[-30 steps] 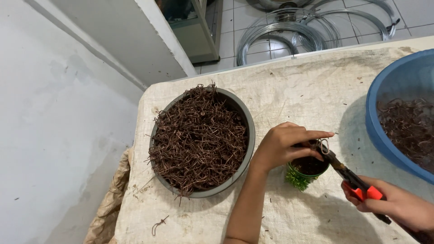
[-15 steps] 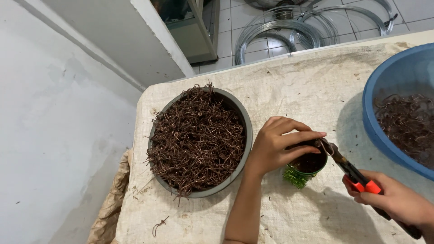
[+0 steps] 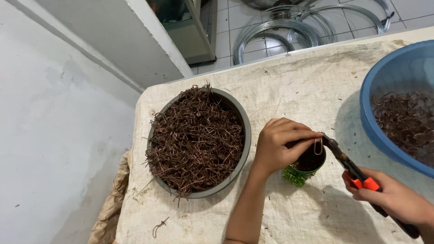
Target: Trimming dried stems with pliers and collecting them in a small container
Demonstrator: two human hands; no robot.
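A grey bowl (image 3: 199,143) heaped with brown wire pieces blocks the left of the cloth-covered surface (image 3: 289,86), and a blue basin (image 3: 398,113) walls off the right edge. Between them, both hands, a small green pot (image 3: 307,163) and pliers (image 3: 350,169) crowd the middle. Open cloth lies behind them toward the far edge, and along the near edge below the bowl.

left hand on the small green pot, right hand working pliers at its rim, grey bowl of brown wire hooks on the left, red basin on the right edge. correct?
Not quite: the basin at the right edge is blue, not red, as the head view shows. The rest holds: left hand on the small green pot, right hand working the pliers at its rim, grey bowl of brown wire hooks on the left.
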